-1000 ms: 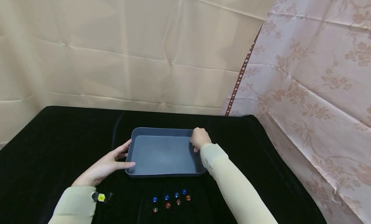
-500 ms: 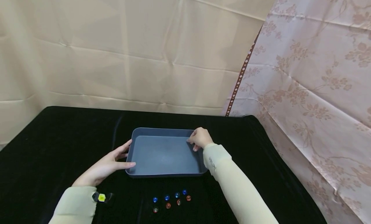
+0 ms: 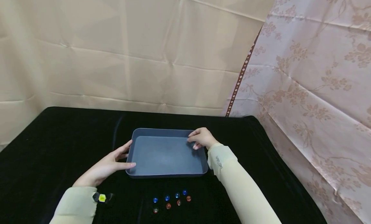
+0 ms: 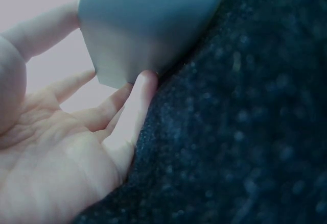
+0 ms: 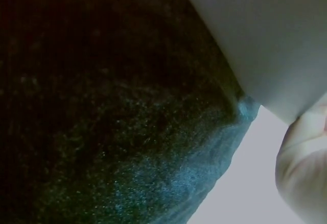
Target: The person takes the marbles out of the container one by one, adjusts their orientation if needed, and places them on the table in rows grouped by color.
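My left hand point(image 3: 105, 166) grips the left side of a blue-grey tray point(image 3: 165, 153), thumb over the near-left rim. In the left wrist view, its fingers point(image 4: 110, 114) spread against the outer wall of the tray point(image 4: 148, 25). Over the far right corner of the tray lies my right hand point(image 3: 202, 138). Its fingers reach inward past the rim, the thumb sits apart from them, and nothing shows between. The right wrist view catches only part of that hand point(image 5: 306, 168), beside the outer wall of the tray point(image 5: 271, 40).
In front of the tray lie several glass marbles in two rows: blue marbles point(image 3: 177, 195) behind, reddish marbles point(image 3: 168, 206) nearer. A black cloth point(image 3: 72, 143) covers the table. A cream curtain point(image 3: 116, 50) hangs behind and a floral curtain point(image 3: 313, 88) on the right.
My right hand has turned at the tray's far right corner, its fingers less curled, and its forearm has shifted right. The left hand keeps its place on the tray; the marbles stay put.
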`<act>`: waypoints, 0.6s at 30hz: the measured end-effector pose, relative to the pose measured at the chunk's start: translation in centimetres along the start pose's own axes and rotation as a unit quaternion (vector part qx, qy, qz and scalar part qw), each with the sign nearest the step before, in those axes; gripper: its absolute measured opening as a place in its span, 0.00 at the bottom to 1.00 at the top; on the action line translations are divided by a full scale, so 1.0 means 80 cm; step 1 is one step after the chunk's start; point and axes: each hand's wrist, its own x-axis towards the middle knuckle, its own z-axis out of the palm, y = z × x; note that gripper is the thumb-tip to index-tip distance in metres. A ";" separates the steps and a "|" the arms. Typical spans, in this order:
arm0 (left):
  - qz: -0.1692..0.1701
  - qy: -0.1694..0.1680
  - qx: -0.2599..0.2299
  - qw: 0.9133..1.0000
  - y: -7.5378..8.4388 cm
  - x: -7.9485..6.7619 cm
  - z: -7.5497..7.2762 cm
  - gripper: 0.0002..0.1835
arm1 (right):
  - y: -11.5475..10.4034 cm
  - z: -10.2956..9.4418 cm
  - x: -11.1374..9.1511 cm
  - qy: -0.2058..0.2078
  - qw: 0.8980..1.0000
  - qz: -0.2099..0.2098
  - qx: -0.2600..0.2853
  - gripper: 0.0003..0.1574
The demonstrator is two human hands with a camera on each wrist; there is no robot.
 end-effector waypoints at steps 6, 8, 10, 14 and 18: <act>0.000 -0.001 -0.002 1.000 0.000 0.000 0.001 0.49 | 0.003 -0.007 -0.004 -0.025 0.999 -0.012 0.035 0.18; -0.001 -0.001 -0.001 1.000 0.000 0.000 0.001 0.49 | 0.002 -0.009 -0.008 -0.036 0.998 -0.020 0.045 0.20; -0.002 0.000 0.000 1.000 0.000 0.000 0.001 0.49 | 0.001 -0.011 -0.011 -0.048 0.997 -0.025 0.055 0.21; -0.002 0.001 -0.001 1.000 0.000 0.000 0.001 0.49 | -0.002 -0.013 -0.018 -0.066 0.996 -0.033 0.059 0.23; -0.002 0.000 -0.002 1.000 -0.002 0.001 0.001 0.49 | -0.001 -0.016 -0.023 -0.076 0.995 -0.036 0.059 0.23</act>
